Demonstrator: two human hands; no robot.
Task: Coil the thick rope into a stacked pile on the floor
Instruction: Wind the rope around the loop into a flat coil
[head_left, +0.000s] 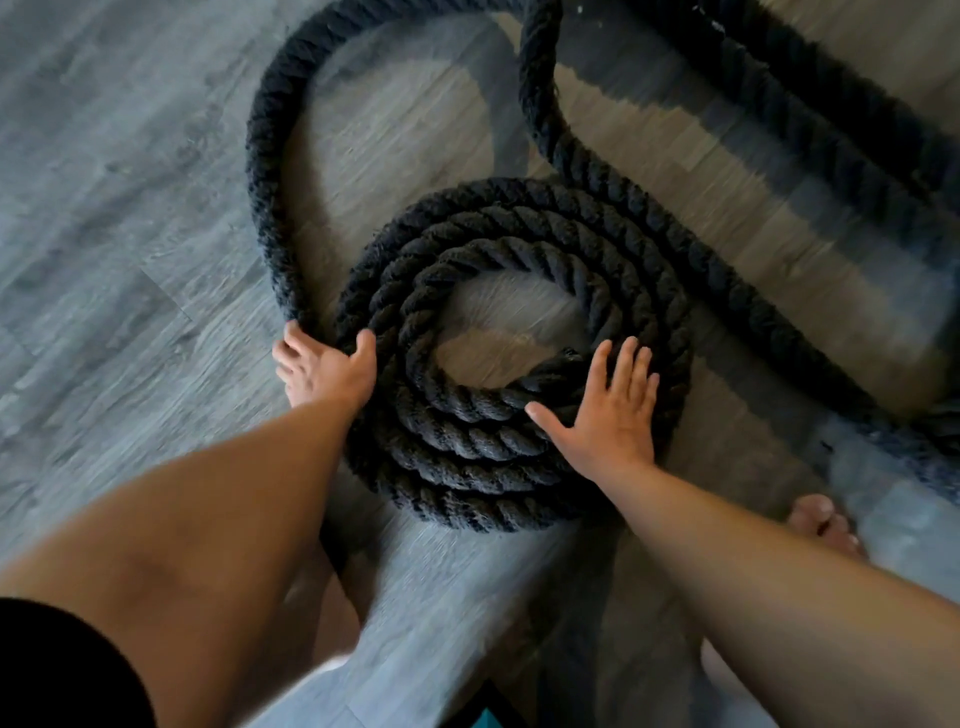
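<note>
1. Several turns of the thick rope (270, 156) already lie as a flat coil (467, 452) on the floor just ahead of you, its centre open. Long slack loops away to the left and runs across the right.
2. Your left hand (324, 371) has its fingers curled round the incoming stretch at the coil's left edge, thumb against the outer turn. Feed that stretch snugly along the outer turn, or up onto it, since a stack is wanted.
3. Your right hand (610, 415) lies flat on the coil's right side, fingers spread wide. Press there so the turns do not spring apart while the left one drags.
4. The floor (130, 208) is grey wood-look plank, smooth by its look, so the coil may slide; brace it.
5. Mind your bare foot (823, 522) near the coil's lower right, and the slack beyond it.
</note>
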